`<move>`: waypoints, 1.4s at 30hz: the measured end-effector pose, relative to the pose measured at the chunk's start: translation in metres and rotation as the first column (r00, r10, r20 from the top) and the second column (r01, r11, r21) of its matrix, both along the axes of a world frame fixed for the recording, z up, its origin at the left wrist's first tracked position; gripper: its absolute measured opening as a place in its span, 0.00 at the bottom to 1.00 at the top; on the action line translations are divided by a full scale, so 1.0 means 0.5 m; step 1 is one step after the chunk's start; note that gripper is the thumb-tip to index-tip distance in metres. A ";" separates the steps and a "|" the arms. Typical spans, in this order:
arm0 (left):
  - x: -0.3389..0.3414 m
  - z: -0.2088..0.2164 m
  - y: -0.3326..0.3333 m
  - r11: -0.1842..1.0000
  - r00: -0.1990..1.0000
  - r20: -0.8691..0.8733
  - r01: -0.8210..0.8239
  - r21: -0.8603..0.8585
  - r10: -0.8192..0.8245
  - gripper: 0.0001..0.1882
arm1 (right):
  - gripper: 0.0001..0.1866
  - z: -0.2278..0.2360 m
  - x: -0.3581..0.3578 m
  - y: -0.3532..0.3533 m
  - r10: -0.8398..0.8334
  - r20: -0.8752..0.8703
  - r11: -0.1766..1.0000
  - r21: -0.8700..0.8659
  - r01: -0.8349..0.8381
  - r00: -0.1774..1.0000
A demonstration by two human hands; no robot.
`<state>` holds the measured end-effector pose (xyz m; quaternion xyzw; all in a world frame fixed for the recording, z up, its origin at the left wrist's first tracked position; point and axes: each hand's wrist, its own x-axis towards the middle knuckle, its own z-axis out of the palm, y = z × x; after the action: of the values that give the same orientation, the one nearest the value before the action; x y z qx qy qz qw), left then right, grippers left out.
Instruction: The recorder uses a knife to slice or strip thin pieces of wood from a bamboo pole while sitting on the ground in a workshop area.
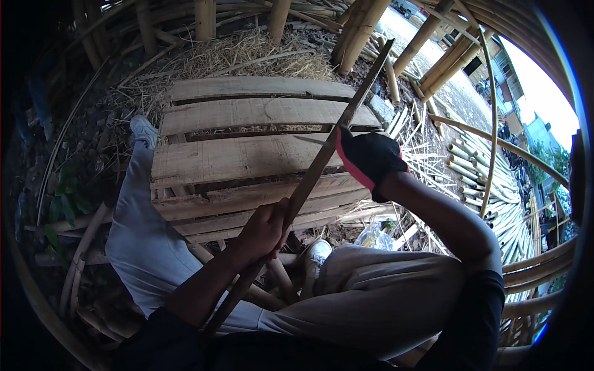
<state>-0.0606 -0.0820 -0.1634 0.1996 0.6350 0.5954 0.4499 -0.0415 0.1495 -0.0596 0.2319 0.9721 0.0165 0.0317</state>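
A long, dark bamboo strip slants from my lap up to the far right, across a slatted wooden bench. My bare left hand is closed around its lower middle, just off the near edge of the bench. My right hand wears a black glove with a red edge and is closed against the strip higher up. A thin, pointed sliver sticks out to the left of the strip, level with the glove; whether it is a blade is unclear. The right fingers are mostly hidden under the glove's back.
The slatted wooden bench stands between my legs. Straw is heaped behind it. Bamboo posts rise at the back, and cut bamboo poles are stacked at right. A clear plastic bag lies near my right knee.
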 end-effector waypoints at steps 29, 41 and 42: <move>-0.008 0.000 0.002 0.993 0.994 0.082 0.058 0.104 -0.066 0.25 | 0.34 0.089 -0.058 0.207 -0.044 -0.229 0.901 0.412 0.138 0.972; -0.021 -0.009 0.001 0.996 0.907 0.417 0.017 0.086 -0.052 0.23 | 0.34 -0.020 0.055 -0.109 0.313 0.030 0.948 -0.078 -0.310 0.949; -0.029 -0.024 -0.002 0.978 0.838 0.527 0.033 0.207 -0.139 0.24 | 0.33 -0.016 0.054 -0.097 0.356 0.018 0.934 -0.033 -0.355 0.934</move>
<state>-0.0752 -0.0832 -0.1755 0.0948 0.4139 0.6643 0.6152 -0.0145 0.1010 -0.0675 0.0515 0.9977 0.0104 0.0433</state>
